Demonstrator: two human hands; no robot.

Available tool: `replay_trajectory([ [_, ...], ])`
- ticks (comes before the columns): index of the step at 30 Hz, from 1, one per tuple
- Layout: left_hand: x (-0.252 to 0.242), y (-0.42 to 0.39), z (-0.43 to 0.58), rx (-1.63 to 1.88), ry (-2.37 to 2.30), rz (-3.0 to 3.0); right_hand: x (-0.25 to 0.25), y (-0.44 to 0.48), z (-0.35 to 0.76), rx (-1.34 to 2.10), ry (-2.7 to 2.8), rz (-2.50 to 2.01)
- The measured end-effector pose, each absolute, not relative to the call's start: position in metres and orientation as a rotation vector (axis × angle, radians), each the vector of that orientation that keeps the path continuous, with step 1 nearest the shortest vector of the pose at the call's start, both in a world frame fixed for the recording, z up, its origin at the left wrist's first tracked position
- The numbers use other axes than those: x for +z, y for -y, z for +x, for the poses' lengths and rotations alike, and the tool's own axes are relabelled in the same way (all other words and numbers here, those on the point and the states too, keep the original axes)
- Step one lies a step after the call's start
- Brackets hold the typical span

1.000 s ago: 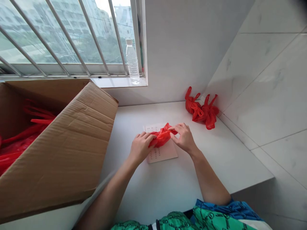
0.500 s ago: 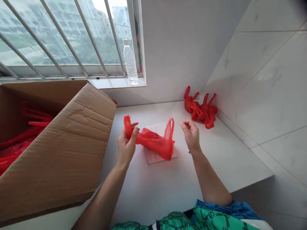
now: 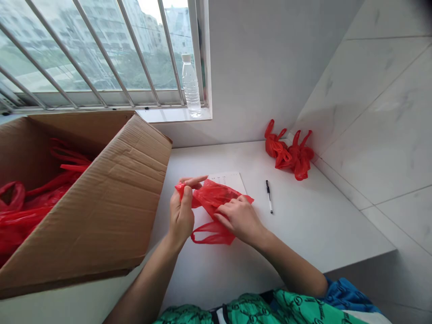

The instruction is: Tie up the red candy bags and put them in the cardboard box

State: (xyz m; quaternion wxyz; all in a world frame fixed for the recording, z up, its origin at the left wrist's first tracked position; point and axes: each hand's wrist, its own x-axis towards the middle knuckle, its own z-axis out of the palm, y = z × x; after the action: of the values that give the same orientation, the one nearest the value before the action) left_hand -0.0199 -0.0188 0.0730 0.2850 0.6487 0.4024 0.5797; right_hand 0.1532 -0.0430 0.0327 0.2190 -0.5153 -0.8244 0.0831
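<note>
A thin red plastic bag (image 3: 216,195) is stretched between my two hands above the white table. My left hand (image 3: 182,211) is closed around one end of it, thumb pressed on top and forefinger stretched to the right. At the bag's other side, my right hand (image 3: 241,218) grips the plastic with bent fingers. One loop handle of the bag hangs down toward me, between the hands. Beneath the bag lies a white notebook (image 3: 238,180) with small writing, mostly covered. Right of it rests a black-capped pen (image 3: 269,196).
On the left stands an open cardboard box (image 3: 111,202) with more red plastic bags (image 3: 40,198) inside. Red bundled bags (image 3: 292,153) sit at the table's back right corner against the tiled wall. A clear water bottle (image 3: 191,87) stands on the sill of the barred window.
My right hand has moved left and taken hold of the bag. The raised handle has dropped, and the bag has turned downward. The pen, formerly mostly hidden by my right hand, now shows.
</note>
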Motion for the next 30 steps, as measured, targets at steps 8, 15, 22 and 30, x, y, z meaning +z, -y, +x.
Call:
replay_trajectory([
  [8, 0.060, 0.020, -0.026, 1.378, -0.835, 1.542, 0.044, 0.048, 0.193, -0.263, 2.098, -1.840],
  [15, 0.076, 0.023, -0.017, 0.691, -1.160, 2.539, 0.056, 0.046, 0.210, -0.084, 2.188, -1.784],
  [22, 0.061, 0.010, 0.009, 0.237, -1.829, 2.458, 0.043, 0.039, 0.189, -0.335, 2.186, -2.004],
  [30, 0.031, -0.029, -0.030, -0.086, -2.013, 2.367, 0.017, 0.023, 0.226, -0.018, 2.233, -2.162],
])
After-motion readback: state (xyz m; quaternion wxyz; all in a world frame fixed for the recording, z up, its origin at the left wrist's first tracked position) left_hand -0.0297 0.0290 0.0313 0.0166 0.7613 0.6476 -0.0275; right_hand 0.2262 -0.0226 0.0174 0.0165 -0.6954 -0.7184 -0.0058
